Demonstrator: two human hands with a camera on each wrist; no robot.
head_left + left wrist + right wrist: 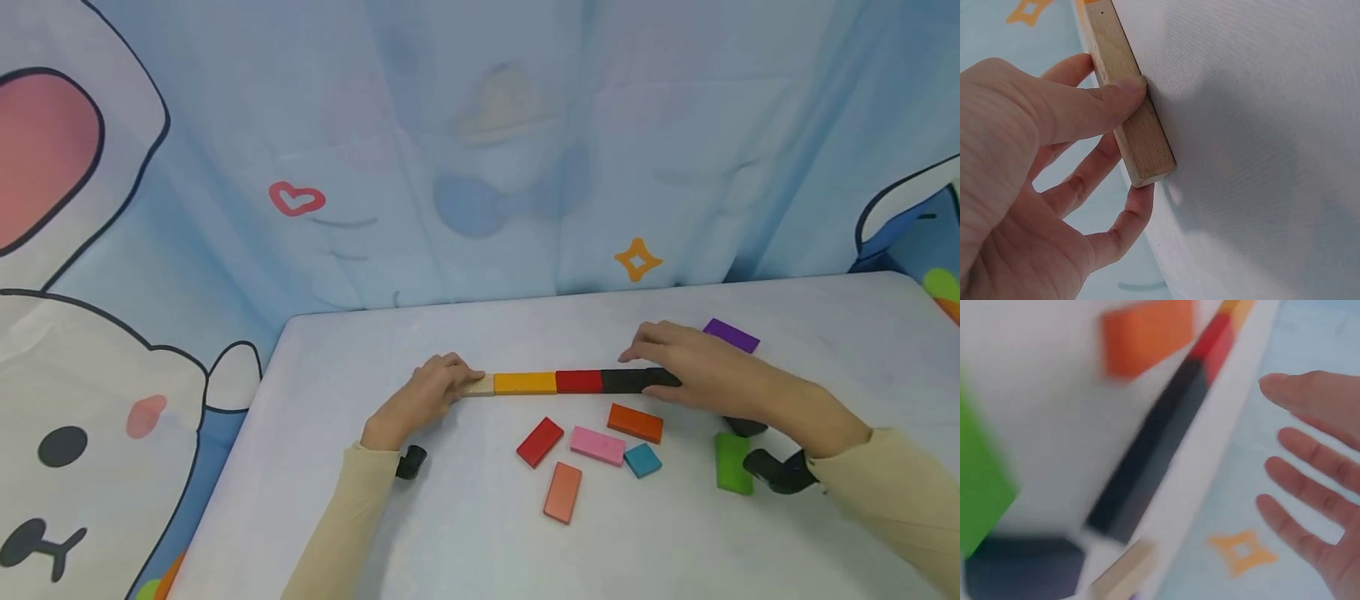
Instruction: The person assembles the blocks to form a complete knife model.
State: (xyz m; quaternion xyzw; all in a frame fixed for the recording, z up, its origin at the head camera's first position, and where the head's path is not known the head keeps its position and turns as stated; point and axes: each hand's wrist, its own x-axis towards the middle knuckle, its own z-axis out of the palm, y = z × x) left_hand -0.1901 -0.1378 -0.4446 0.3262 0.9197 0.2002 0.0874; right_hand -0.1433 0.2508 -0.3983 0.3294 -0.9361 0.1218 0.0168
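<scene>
Several blocks lie end to end in a straight row. At its left end is a natural wood block (1138, 131), then a yellow block (525, 383), a red block (579, 382) and a black stretch (622, 381), which could be one block or more. My left hand (431, 390) pinches the wood block, thumb on one side and fingers around the other side and the end. Over the row's black end in the head view is my right hand (693, 362). Its fingers (1316, 456) are spread and hold nothing in the right wrist view, apart from the row.
In front of the row lie an orange block (635, 422), a second red block (539, 442), a pink block (597, 446), a blue block (642, 460) and a salmon block (562, 492). Near my right wrist are a green block (732, 464), a dark block (1025, 569) and a purple block (731, 335).
</scene>
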